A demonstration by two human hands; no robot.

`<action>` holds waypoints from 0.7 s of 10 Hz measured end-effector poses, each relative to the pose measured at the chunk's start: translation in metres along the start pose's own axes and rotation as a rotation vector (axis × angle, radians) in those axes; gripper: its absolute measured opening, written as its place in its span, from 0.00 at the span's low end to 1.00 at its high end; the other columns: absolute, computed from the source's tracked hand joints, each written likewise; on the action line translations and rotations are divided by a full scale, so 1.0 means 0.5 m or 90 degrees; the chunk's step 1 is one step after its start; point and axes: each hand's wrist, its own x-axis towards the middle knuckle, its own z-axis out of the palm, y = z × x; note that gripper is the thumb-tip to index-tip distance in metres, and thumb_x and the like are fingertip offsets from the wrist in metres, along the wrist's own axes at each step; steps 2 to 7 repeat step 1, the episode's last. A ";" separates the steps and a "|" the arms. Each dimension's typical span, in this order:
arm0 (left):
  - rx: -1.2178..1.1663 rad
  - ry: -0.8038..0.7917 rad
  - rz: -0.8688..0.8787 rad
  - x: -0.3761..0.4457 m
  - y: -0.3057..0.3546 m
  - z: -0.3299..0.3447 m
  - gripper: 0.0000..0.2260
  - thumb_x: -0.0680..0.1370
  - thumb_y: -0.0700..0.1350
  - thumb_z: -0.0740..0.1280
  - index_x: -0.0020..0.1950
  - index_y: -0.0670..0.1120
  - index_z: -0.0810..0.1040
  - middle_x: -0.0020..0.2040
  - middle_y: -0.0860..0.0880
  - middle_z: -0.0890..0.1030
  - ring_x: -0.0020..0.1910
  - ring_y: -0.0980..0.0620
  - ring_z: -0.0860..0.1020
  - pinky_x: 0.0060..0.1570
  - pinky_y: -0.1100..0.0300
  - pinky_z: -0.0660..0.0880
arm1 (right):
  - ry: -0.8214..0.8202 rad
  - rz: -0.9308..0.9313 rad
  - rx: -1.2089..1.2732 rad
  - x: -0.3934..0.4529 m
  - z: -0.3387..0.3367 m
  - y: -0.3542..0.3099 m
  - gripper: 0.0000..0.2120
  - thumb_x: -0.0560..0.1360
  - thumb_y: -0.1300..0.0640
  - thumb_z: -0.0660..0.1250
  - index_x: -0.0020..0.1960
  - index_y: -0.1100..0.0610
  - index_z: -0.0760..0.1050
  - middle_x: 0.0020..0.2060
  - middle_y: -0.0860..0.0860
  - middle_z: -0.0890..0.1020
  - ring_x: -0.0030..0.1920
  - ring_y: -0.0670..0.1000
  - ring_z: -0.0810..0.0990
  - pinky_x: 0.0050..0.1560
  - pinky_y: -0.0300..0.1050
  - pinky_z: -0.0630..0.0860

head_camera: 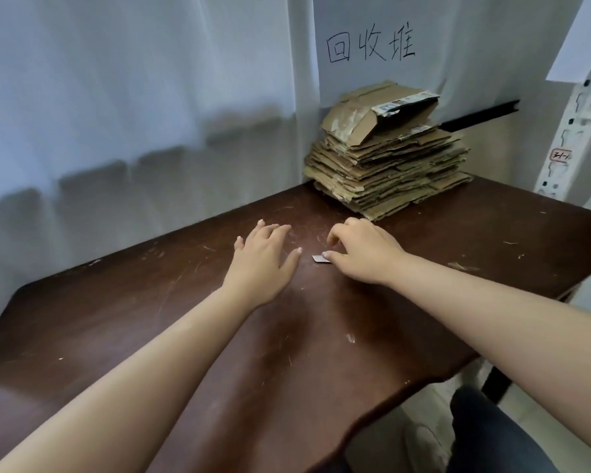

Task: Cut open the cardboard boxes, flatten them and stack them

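While both bare forearms reach out over the dark brown worktop, the head view shows the left hand lying flat on the wood with its fingers straight and spread apart, holding nothing; just to its right, with a narrow gap between them, the right hand arches over the surface, its fingers curled down and its thumb tip touching a small pale scrap that lies flat on the worktop; whether the fingers truly pinch that scrap or only press on it I cannot tell. Beyond the right hand and a little to its right, well apart from both hands, stands the stack of flattened cardboard boxes at the far corner of the worktop; its sheets lie roughly level and uneven at the edges, and the topmost box is only partly flattened, one flap lifted and torn tape along its edge. Behind the stack hangs a white sheet with handwritten characters; beyond the left hand, pale curtains fall past the worktop's far edge; small crumbs and scratches mark the wood around both hands.
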 end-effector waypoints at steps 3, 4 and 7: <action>-0.007 -0.006 0.035 0.002 0.015 -0.012 0.24 0.82 0.54 0.58 0.76 0.47 0.64 0.74 0.47 0.66 0.78 0.47 0.53 0.73 0.43 0.58 | 0.047 -0.002 0.044 -0.008 -0.014 -0.004 0.12 0.77 0.47 0.63 0.56 0.52 0.76 0.53 0.51 0.77 0.57 0.54 0.75 0.54 0.48 0.72; -0.007 -0.006 0.035 0.002 0.015 -0.012 0.24 0.82 0.54 0.58 0.76 0.47 0.64 0.74 0.47 0.66 0.78 0.47 0.53 0.73 0.43 0.58 | 0.047 -0.002 0.044 -0.008 -0.014 -0.004 0.12 0.77 0.47 0.63 0.56 0.52 0.76 0.53 0.51 0.77 0.57 0.54 0.75 0.54 0.48 0.72; -0.007 -0.006 0.035 0.002 0.015 -0.012 0.24 0.82 0.54 0.58 0.76 0.47 0.64 0.74 0.47 0.66 0.78 0.47 0.53 0.73 0.43 0.58 | 0.047 -0.002 0.044 -0.008 -0.014 -0.004 0.12 0.77 0.47 0.63 0.56 0.52 0.76 0.53 0.51 0.77 0.57 0.54 0.75 0.54 0.48 0.72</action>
